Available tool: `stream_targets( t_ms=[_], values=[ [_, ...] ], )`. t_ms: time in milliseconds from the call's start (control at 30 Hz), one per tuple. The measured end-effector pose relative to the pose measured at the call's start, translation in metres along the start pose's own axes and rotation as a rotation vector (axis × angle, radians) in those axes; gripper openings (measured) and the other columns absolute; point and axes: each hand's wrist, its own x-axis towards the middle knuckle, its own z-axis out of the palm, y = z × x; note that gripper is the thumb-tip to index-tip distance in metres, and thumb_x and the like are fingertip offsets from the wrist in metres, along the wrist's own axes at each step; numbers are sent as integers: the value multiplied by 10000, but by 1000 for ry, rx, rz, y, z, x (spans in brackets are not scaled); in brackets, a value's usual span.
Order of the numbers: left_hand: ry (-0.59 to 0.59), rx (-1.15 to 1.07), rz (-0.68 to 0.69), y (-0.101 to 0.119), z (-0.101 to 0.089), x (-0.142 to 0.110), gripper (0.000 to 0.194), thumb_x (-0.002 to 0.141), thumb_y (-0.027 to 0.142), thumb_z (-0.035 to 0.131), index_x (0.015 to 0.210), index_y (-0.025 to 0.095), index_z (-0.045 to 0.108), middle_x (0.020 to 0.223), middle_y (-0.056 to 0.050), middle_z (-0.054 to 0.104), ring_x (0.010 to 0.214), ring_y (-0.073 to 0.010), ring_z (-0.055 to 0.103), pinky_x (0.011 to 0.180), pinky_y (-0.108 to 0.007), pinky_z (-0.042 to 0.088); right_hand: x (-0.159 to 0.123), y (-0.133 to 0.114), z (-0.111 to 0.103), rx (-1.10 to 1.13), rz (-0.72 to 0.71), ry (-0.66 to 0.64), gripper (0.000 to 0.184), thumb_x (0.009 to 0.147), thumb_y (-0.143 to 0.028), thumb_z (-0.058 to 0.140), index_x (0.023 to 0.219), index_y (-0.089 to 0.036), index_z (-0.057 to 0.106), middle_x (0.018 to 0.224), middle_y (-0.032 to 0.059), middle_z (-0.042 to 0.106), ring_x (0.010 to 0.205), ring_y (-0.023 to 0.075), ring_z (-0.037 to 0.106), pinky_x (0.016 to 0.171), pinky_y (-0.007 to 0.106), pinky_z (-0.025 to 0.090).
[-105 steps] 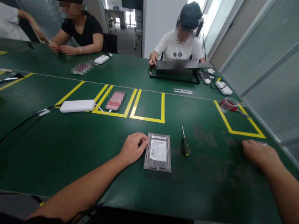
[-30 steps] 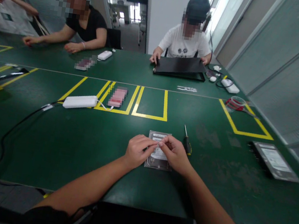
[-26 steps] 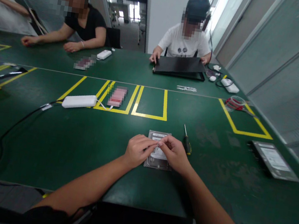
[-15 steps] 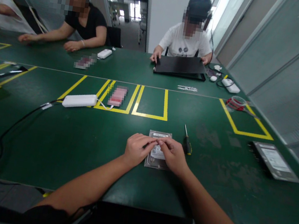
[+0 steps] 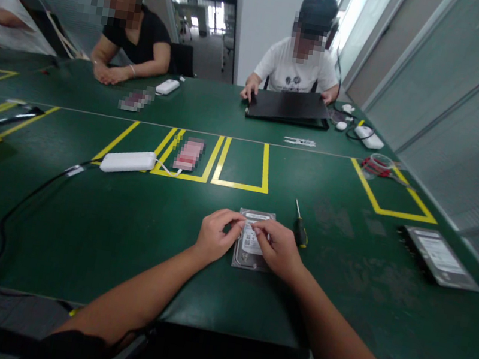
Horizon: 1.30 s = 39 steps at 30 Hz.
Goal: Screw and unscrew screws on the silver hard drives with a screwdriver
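Observation:
A hard drive [image 5: 249,259] with a white label lies flat on the green table in front of me. My left hand [image 5: 218,234] is over its left edge, thumb and fingertips pinched together. From the right, my right hand [image 5: 277,245] reaches over the drive, its fingers also closed in a pinch above the label. A small gap separates the two sets of fingertips. Whatever either pinch holds is too small to make out. Just beyond my right hand lies a screwdriver [image 5: 301,229] with a black and yellow handle, its shaft pointing away from me.
A second hard drive [image 5: 440,258] lies at the right. To the left, a white power bank [image 5: 127,162] is cabled to a phone [image 5: 189,154]. Red-handled pliers [image 5: 378,166] lie by a yellow-taped outline. Across the table, a person holds a black panel [image 5: 290,105]; another rests their arms.
My hands have drawn slightly apart, the left moving a little left, so their fingertips no longer meet. The co-worker at left has pulled an outstretched arm back, bringing both hands together.

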Motion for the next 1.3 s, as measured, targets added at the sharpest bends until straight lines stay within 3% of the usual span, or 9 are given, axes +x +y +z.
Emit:
stream_targets(
  t_ms=[333,533,967,1300],
  values=[
    [54,7,-14,-10,-10,3,87,786,133,590,819,170,661,709,2,635,623,-121,571,628,-258,477,0,10,-2,-108,-27,-2,194,921,-200,469,986,-189,652,965,100,713,916,213,647,863,374,501],
    [41,18,22,-15,-14,6,75,867,181,579,858,165,652,752,-10,650,667,-126,584,672,-263,475,1,12,-2,-146,-40,-14,194,922,-202,468,981,-180,652,973,106,712,922,218,651,873,384,506],
    [-392,174,234,-26,-27,11,190,975,312,515,932,179,644,902,-49,682,849,-188,579,819,-344,440,-2,18,0,-293,-99,-50,238,939,-199,437,1005,-149,661,990,115,699,937,219,631,900,372,497],
    [-523,122,254,-27,-24,10,225,980,330,516,961,184,686,939,-51,711,873,-186,592,835,-346,432,-1,18,0,-326,-129,-58,219,932,-187,451,979,-156,662,957,105,702,922,209,638,880,348,502]
  ],
)
